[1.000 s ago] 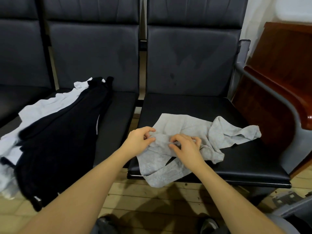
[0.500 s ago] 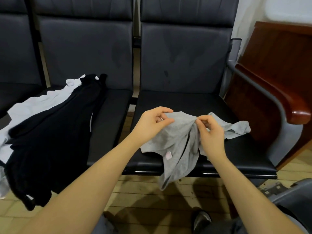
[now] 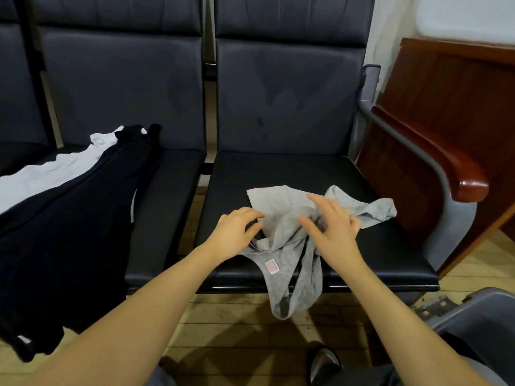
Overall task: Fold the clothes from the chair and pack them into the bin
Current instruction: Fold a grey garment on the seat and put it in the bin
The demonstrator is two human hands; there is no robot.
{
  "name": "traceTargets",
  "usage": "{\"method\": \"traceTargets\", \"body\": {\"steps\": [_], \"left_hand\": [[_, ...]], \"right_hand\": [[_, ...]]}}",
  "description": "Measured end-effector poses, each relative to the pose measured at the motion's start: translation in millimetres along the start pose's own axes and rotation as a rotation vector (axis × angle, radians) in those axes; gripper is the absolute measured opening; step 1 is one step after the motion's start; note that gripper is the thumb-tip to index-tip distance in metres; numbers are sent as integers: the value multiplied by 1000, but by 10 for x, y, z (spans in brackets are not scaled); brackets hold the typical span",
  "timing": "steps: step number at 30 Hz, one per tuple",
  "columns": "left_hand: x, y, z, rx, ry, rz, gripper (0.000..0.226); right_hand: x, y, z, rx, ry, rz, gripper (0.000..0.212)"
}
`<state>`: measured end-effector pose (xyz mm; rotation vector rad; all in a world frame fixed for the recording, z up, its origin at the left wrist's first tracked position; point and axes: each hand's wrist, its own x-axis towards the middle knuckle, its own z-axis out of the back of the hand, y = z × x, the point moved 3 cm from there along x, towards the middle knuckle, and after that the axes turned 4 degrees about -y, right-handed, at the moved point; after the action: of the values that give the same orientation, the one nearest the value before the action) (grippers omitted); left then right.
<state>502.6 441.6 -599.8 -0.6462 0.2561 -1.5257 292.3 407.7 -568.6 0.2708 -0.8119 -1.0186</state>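
A single head-worn wide-angle view looks forward and down, close over the black chair seat point(image 3: 292, 174) and the wooden floor point(image 3: 237, 324). Edges bow, probably from lens distortion.

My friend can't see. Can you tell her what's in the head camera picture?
Two bare hands, left hand and right hand, reach over a crumpled grey garment on a black chair seat, part of it hanging off the front edge. A black garment and a white garment lie on the next seat; a grey bin shows at lower right.

Matt grey knit garment point(image 3: 289, 215); glossy black leather-look seat point(image 3: 281, 174)
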Motion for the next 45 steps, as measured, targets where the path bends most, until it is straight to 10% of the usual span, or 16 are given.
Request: {"method": "traceTargets", "body": {"steps": [11, 16, 28, 38, 45], "left_hand": [[236, -268, -177, -268, 20, -14, 27], [250, -385, -393, -240, 100, -62, 27], [265, -509, -457, -440, 42, 8, 4], [245, -682, 474, -727, -343, 24, 8], [140, -652, 564, -617, -158, -20, 15]], "right_hand": [[-106, -228, 114, -22, 119, 166, 2], [-237, -350, 186, -69, 78, 85, 39], [-245, -399, 84, -209, 116, -20, 34], [199, 34, 262, 378, -165, -83, 14], [193, 84, 313, 527, -60, -178, 9]]}}
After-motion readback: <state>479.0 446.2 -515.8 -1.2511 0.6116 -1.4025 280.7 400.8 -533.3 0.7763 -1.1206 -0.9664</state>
